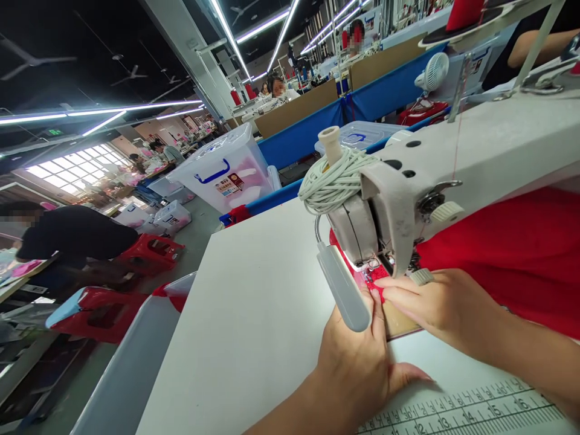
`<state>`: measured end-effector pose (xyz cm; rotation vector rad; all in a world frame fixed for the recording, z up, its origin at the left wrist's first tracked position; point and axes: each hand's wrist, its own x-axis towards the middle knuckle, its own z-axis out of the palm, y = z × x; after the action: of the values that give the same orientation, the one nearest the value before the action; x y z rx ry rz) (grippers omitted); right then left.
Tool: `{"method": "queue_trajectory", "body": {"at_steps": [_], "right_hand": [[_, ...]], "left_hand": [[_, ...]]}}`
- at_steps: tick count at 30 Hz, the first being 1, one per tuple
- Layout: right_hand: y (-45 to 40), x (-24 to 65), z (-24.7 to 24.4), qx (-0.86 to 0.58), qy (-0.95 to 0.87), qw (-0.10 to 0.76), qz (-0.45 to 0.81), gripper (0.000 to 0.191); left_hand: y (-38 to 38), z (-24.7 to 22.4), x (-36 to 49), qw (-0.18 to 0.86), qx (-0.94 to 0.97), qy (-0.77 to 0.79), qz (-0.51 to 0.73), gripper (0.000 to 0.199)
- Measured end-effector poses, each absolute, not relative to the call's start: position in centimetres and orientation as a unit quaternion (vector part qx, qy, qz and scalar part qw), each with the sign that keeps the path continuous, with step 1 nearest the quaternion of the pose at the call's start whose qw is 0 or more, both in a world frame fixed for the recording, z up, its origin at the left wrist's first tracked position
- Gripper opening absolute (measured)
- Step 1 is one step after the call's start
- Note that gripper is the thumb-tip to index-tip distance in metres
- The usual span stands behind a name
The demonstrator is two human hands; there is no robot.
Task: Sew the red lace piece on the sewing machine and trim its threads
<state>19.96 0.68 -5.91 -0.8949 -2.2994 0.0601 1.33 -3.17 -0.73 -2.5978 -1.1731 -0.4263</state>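
Here, left hand (356, 356) and right hand (446, 302) on the red lace (377, 283) under the sewing machine (453, 163) needle, left thumb spread wide, fingertips pressed down close together, any pinch unclear, red cloth (512, 248) beyond the right hand.

A smooth white worktop (226, 314) carries a pale sewing machine (475, 142) toward the right. Red fabric (512, 241) spreads beneath the machine's arm, and a small red piece (377, 278) lies at the needle area, near a tan plate (401, 321). A black measuring scale (457, 414) marks the near part.
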Motion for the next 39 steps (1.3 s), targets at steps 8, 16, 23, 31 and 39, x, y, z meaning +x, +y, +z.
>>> {"method": "queue_trajectory", "body": {"at_steps": [8, 16, 23, 31, 39], "right_hand": [[0.7, 20.2, -4.4, -0.333, -0.881, 0.335, -0.007, 0.024], [0.9, 20.0, -3.7, -0.35, -0.866, 0.347, -0.084, 0.025], [1.1, 19.9, -3.9, -0.354, -0.865, 0.344, -0.087, 0.025], [1.2, 20.0, -4.6, -0.375, -0.868, 0.321, -0.045, 0.03], [1.2, 20.0, -4.5, -0.383, -0.87, 0.31, -0.025, 0.022]], "left_hand": [[-3.5, -0.8, 1.4, 0.174, -0.895, -0.393, -0.122, 0.099], [-3.7, -1.5, 1.2, 0.197, -0.893, -0.388, -0.113, 0.098], [-3.6, -1.9, 1.1, 0.221, -0.888, -0.388, -0.106, 0.098], [-3.3, -2.2, 0.9, 0.184, -0.884, -0.418, -0.102, 0.099], [-3.3, -2.1, 0.6, 0.146, -0.884, -0.43, -0.109, 0.096]]}}
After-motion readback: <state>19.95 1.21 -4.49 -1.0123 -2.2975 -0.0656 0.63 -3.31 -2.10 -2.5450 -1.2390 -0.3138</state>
